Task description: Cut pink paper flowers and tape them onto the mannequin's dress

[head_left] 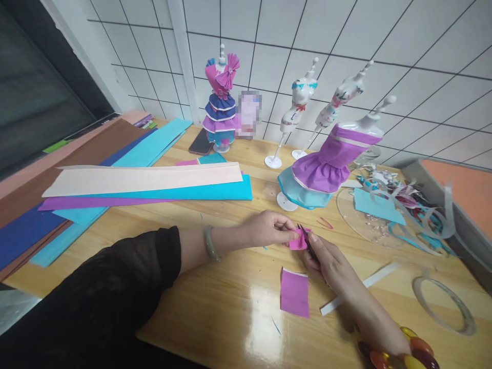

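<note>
Wooden worktop (215, 302), long coloured sheets (149, 180) layered along its left edge. A mannequin in purple and blue (334, 159) stands toward the far right corner. Right of centre, the left hand (271, 229) and right hand (326, 261) meet. A purple rectangle (294, 293) lies nearer the front edge. The left pinches a small pink piece (295, 244); the right grips a slim dark tool (308, 243) against it.

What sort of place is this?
Probably a craft workspace for miniature dressmaking: four miniature dress forms stand on the tabletop, long colored sheets lie stacked at left, and the hands hold a small pink piece.
</note>
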### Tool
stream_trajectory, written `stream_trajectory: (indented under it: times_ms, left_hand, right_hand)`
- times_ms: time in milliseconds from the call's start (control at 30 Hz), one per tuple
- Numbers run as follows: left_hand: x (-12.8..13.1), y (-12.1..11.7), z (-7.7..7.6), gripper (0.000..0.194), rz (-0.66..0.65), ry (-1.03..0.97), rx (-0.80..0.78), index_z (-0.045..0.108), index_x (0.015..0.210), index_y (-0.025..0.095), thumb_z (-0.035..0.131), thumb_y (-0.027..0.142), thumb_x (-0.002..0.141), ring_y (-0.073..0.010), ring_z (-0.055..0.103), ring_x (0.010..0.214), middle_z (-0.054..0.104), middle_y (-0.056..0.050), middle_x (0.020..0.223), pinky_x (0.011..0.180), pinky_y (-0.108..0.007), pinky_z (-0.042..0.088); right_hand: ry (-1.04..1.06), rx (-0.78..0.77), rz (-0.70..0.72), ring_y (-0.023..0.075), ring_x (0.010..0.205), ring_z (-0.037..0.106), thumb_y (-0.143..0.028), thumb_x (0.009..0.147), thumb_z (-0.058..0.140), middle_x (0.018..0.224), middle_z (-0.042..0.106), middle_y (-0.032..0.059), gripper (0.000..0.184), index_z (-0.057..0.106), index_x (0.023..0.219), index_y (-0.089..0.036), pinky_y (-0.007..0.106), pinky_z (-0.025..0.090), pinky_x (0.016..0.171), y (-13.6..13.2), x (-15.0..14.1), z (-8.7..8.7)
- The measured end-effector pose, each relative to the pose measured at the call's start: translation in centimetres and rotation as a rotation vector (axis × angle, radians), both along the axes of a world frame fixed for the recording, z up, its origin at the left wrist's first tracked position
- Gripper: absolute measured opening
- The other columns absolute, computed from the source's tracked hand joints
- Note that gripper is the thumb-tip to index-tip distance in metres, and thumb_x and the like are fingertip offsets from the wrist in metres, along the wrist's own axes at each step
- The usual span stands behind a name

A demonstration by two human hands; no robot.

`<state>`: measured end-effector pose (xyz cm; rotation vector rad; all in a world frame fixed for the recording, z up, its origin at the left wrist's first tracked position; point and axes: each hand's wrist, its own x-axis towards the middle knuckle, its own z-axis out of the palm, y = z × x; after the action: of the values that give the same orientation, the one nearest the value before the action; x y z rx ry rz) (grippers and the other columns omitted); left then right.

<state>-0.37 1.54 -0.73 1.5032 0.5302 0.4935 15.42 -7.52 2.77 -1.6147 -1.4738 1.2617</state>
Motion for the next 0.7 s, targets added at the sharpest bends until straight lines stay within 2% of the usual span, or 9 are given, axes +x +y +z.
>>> stream_trajectory:
  times_ms: [400,700]
  left_hand:
    - [0.10,-0.11,0.15,0.037,0.016,-0.004,-0.078,0.064,0.085,0.012,0.066,0.046,0.070,-0.0064,0.046,0.062,0.058,-0.001,0.072,0.055,-0.019,0.035]
    - [0.20,-0.05,0.20,0.036,-0.006,-0.043,-0.113,0.063,0.083,0.012,0.065,0.046,0.071,-0.0083,0.053,0.069,0.062,-0.004,0.078,0.063,-0.021,0.041]
  right_hand:
    - [-0.004,0.021,0.001,0.0101,0.043,0.031,-0.053,0.093,0.029,0.048,0.035,-0.0053,0.046,0.035,0.058,-0.022,0.026,0.027,0.047,0.02,-0.08,0.18]
    - [-0.004,0.006,-0.007,0.0096,0.042,0.030,-0.054,0.092,0.030,0.047,0.033,-0.0056,0.047,0.033,0.058,-0.022,0.026,0.027,0.045,-0.02,-0.20,0.35]
